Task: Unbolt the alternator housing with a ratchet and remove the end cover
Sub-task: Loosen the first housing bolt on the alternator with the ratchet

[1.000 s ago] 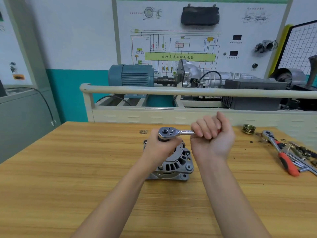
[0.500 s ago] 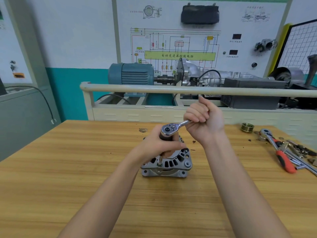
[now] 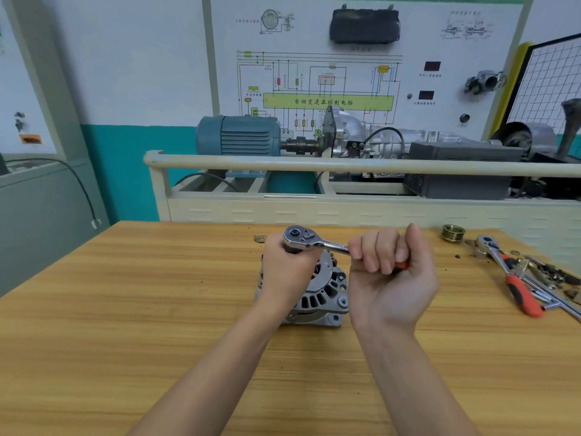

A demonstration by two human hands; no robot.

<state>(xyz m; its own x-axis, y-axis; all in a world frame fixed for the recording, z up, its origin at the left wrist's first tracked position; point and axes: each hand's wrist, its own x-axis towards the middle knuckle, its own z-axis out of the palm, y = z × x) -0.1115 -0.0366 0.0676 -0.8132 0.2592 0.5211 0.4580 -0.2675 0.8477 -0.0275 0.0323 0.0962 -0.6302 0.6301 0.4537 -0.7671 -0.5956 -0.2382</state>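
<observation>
A silver alternator (image 3: 323, 294) with a slotted housing stands on the wooden table (image 3: 125, 309) at the centre. A chrome ratchet (image 3: 309, 240) sits above it, its head over the alternator's top and its handle pointing right. My left hand (image 3: 283, 272) wraps around the socket under the ratchet head and covers the left side of the alternator. Curled round the ratchet's handle is my right hand (image 3: 390, 272); a bit of red grip shows at its right edge. The bolt under the socket is hidden.
At the table's right edge lie a second ratchet with a red handle (image 3: 515, 284) and several loose tools and small parts (image 3: 547, 275). A brass pulley (image 3: 452, 232) stands at the back right, a washer (image 3: 260, 238) behind the alternator. A beige rail (image 3: 345, 165) runs behind the table.
My right hand has swung the ratchet handle back toward me and to the right, from pointing away at the back right. My left hand has stayed on the socket.
</observation>
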